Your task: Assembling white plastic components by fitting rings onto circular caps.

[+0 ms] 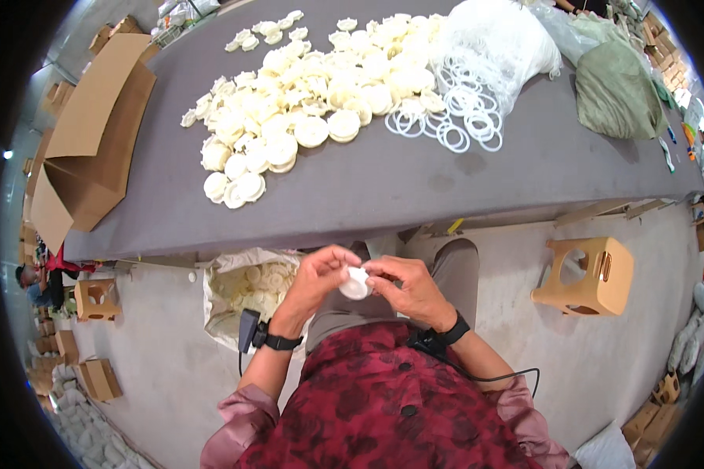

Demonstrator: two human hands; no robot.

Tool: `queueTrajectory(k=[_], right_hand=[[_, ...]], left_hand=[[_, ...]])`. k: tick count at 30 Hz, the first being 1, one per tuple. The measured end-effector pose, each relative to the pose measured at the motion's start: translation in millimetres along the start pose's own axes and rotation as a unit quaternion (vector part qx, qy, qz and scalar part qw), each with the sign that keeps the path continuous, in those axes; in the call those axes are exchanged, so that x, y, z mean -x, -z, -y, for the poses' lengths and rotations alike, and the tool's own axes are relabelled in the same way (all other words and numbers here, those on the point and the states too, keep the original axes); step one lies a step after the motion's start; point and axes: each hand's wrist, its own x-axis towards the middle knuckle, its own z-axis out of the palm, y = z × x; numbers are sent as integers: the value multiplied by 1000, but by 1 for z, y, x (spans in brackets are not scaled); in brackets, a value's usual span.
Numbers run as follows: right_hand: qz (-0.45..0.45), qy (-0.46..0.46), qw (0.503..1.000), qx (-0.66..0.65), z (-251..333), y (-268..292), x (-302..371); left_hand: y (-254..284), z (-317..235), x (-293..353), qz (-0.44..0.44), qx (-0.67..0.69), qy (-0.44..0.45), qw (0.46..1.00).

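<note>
Between both hands [315, 283] [409, 286], a white disc [355, 287]

Head camera: on the person's head, looking down
Left hand [313, 285] and right hand [411, 288]: near, in the middle
Bench [516, 180]: farther off, ahead, at the top

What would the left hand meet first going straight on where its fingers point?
The white round piece, which appears to touch the left hand, then likely the right hand beyond; depth is hard to judge here.
</note>
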Motion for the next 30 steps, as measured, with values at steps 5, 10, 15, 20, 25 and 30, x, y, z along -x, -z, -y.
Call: queueTrajectory(k=[5,10,15,20,25,30], right_hand=[[4,97,993,61,7,-3,-22],[-175,118,944,255,-2,61,-86],[-223,141,854,448,-41,103,-154],[-194,115,833,505,-55,101,-174],[-159,155,871,437,-39,89,-139],[-174,182,894,370,-46,76,-105]], left_hand=[[14,1,32,-89,-38,-8,995],[75,-27,80,-167,-197,70,964],[98,-20,92,-176,-630,-92,751],[59,-18,60,-147,-413,-43,898],[35,-41,13,-118,-472,-138,862],[26,-58,-79,-146,-576,-305,744]])
